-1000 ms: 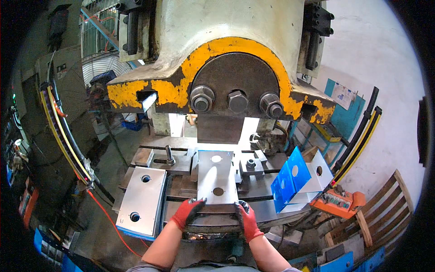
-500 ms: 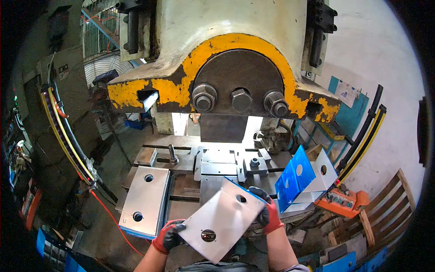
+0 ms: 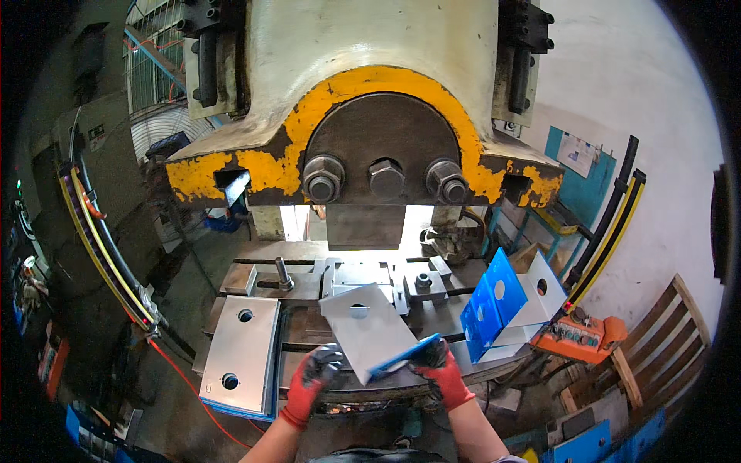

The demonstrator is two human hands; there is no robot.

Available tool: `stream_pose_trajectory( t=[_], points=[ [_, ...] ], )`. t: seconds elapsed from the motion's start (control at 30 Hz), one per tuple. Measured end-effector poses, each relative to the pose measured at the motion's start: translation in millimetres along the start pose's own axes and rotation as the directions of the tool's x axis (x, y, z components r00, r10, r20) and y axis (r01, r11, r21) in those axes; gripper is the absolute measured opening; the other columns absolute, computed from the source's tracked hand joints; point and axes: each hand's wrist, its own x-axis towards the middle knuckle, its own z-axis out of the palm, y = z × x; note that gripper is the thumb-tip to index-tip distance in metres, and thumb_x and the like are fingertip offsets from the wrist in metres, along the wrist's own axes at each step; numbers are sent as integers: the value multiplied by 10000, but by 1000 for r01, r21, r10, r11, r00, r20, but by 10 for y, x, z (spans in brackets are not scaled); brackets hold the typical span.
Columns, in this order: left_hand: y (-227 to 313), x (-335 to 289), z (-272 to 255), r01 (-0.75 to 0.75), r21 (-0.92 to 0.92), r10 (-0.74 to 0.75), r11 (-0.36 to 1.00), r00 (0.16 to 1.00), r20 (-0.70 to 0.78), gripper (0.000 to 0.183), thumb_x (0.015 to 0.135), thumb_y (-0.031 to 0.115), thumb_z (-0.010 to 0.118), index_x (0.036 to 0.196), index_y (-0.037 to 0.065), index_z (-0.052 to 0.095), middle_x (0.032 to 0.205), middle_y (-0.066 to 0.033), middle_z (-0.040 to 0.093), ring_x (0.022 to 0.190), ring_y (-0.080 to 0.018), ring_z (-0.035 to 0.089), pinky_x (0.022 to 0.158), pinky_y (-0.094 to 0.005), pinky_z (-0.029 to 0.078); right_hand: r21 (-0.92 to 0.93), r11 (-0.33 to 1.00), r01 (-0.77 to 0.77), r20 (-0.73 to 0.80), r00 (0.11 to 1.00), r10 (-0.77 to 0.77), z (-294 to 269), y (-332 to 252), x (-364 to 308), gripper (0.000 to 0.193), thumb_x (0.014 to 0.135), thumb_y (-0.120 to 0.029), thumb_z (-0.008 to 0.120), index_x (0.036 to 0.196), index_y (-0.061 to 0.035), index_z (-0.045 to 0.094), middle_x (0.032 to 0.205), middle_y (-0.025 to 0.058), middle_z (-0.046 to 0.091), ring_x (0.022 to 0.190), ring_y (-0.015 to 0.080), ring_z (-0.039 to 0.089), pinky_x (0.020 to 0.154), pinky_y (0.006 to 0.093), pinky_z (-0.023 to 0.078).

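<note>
My right hand [image 3: 441,372], in a red and black glove, is closed on the blue edge of a sheet-metal panel [image 3: 372,328]. The panel is tilted over the front of the press bed, its pale face up and one round hole showing. My left hand [image 3: 318,370], gloved alike, is beside the panel's left edge with loosely bent fingers and seems apart from it. Behind the panel is the bright metal die [image 3: 361,273]. A stack of flat panels [image 3: 241,351] with round holes and blue undersides lies to the left. Bent blue-and-white panels [image 3: 494,312] stand to the right.
The press's heavy yellow-edged ram [image 3: 386,147] hangs above the bed. A threaded stud [image 3: 283,274] and a clamp bolt [image 3: 423,282] rise beside the die. At the right are an orange control box [image 3: 583,339] and a wooden slatted chair [image 3: 656,339]. A red cable [image 3: 185,382] runs at the left.
The panel has turned and moved forward toward the die, its blue edge now at the lower right. My left hand has come off its edge. The view has shifted slightly.
</note>
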Motion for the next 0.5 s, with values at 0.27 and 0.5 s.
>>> stream_pose_trajectory(
  t=[0.27,0.5],
  points=[
    [-254,112,-60,-319,785,325,530,932,159,476,593,129,716,1046,95,574,1112,-127,551,1099,-336,472,940,-440,369,-735,651,189,4,962,-275,299,-48,-90,381,692,-210,750,1001,-43,601,889,109,612,834,253,605,742,345,482],
    [-313,227,-109,-204,811,281,548,958,52,444,639,178,712,1048,75,572,1104,-132,555,1063,-325,487,932,-427,371,-851,503,151,-15,951,-310,427,-185,105,335,652,-262,768,890,-55,656,896,126,605,835,306,600,730,370,481]
  ],
)
